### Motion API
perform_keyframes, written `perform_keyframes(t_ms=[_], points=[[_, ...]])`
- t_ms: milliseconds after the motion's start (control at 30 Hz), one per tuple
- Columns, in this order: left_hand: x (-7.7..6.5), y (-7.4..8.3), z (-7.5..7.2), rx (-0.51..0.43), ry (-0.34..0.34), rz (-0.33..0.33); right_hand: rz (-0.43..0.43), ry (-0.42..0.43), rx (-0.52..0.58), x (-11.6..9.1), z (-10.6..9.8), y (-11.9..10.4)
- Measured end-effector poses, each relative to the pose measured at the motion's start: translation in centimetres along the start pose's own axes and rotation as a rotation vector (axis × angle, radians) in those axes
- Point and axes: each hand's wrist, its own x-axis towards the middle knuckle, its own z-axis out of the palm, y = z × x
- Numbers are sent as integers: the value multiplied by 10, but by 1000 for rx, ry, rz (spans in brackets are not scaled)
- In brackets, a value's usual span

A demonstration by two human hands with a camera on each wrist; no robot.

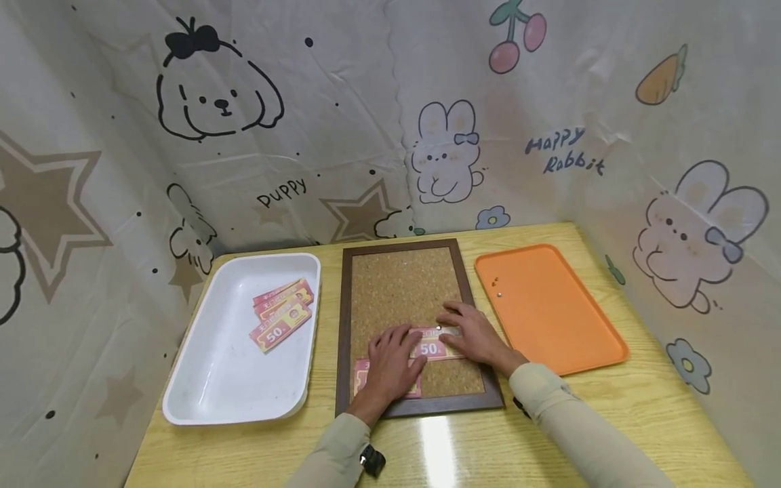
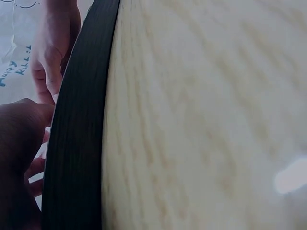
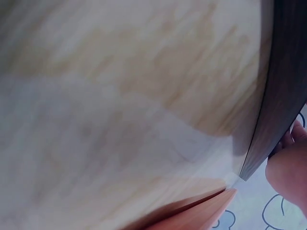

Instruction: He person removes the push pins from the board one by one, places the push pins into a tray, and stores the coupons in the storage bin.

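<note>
In the head view, a pink and yellow paper coupon [image 1: 429, 349] marked 50 lies on a brown-framed cork board [image 1: 403, 285]. My left hand [image 1: 393, 362] rests over its left end, thumb spread low. From the right, my right hand [image 1: 478, 335] touches the coupon's other end with fingers extended. A small shiny pushpin [image 1: 438, 328] shows at the coupon's top edge, beside the right fingertips. Another coupon [image 1: 361, 376] lies lower left on the cork, partly hidden under the left hand. Both wrist views show mostly tabletop and dark frame edge, the coupon out of sight.
On the left stands a white tray [image 1: 207, 366] with several coupons [image 1: 281, 325] fanned inside. An orange tray [image 1: 561, 312] sits on the right with several small pins [image 1: 499, 295] near its left edge. Patterned curtains [image 1: 342, 122] enclose the wooden table [image 1: 244, 454].
</note>
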Motion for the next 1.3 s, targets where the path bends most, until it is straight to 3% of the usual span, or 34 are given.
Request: perform_keyframes(t_ms=[233, 533, 967, 1300], points=[[0, 3, 0, -46, 30, -6, -17, 40, 8, 4, 3, 0], [1, 6, 2, -100, 33, -58, -53, 121, 92, 10, 6, 4], [3, 6, 2, -187, 77, -56, -74, 132, 94, 11, 9, 6], [3, 7, 0, -188, 45, -71, -87, 144, 56, 12, 12, 7]])
